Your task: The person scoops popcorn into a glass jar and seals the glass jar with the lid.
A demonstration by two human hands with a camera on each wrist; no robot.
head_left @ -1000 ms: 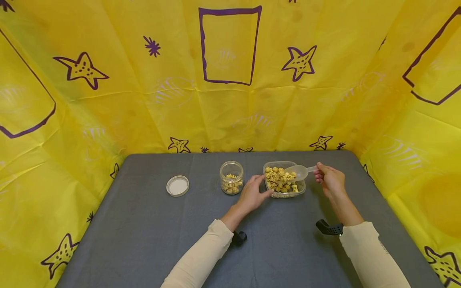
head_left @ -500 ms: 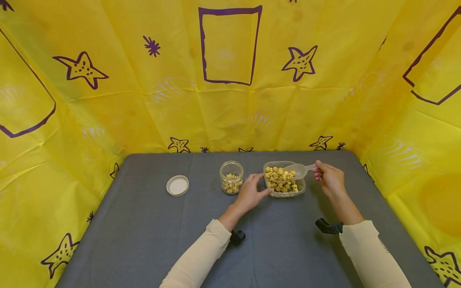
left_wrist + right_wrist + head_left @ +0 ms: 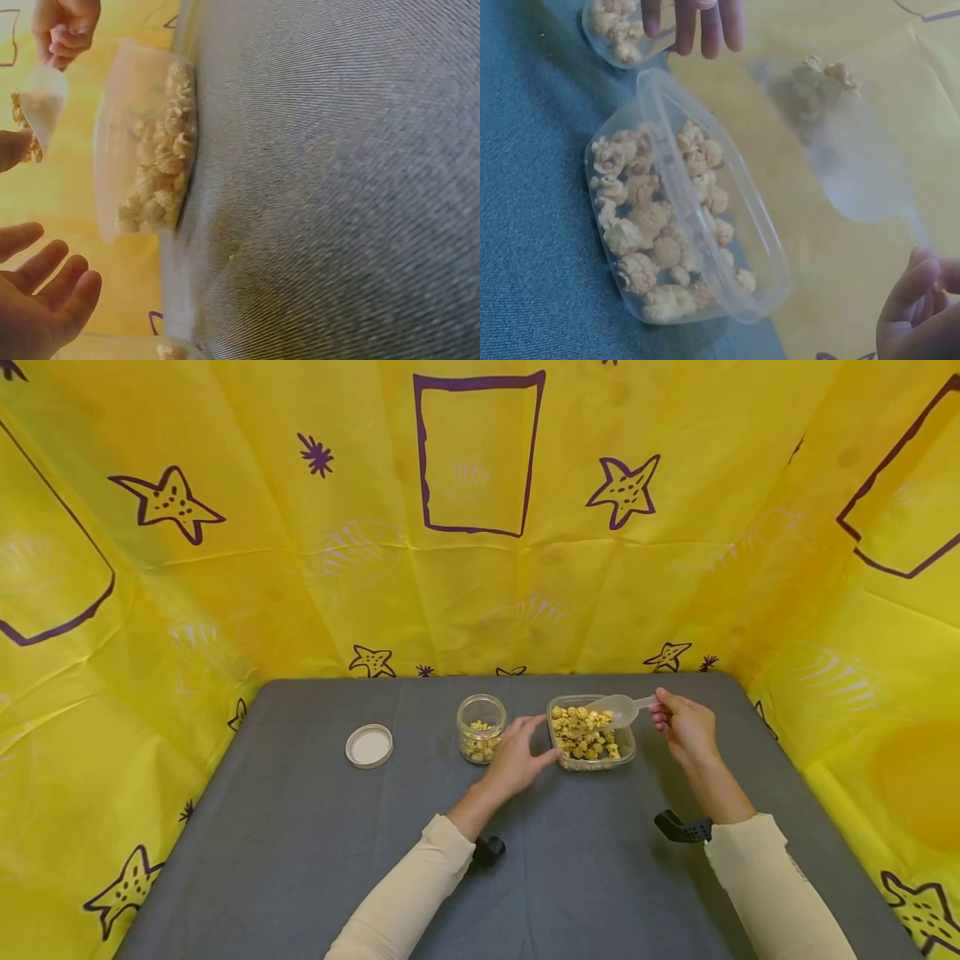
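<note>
My right hand [image 3: 690, 731] pinches the handle of a translucent plastic scoop [image 3: 862, 165]. Popcorn pieces [image 3: 840, 73] lie in the scoop, which is raised over a clear plastic container [image 3: 761, 225]. Inside that container sits more caramel popcorn [image 3: 660, 232]. My left hand [image 3: 514, 762] hovers between the container and a glass jar, its fingers spread and relaxed, with nothing in its grasp; in the left wrist view its fingers [image 3: 56, 281] are apart from the container. The jar [image 3: 482, 703] stands without a lid, with popcorn in its lower part.
A round white lid [image 3: 369, 747] lies on the grey tabletop [image 3: 300, 835], left of the jar. Yellow cloth [image 3: 480, 593] with purple drawings hangs behind the table and at both sides. A black wrist camera mount [image 3: 681, 827] shows beneath the right wrist.
My right hand has lifted the scoop slightly up from the popcorn. My left hand has drawn a little to the left, off the container's rim.
</note>
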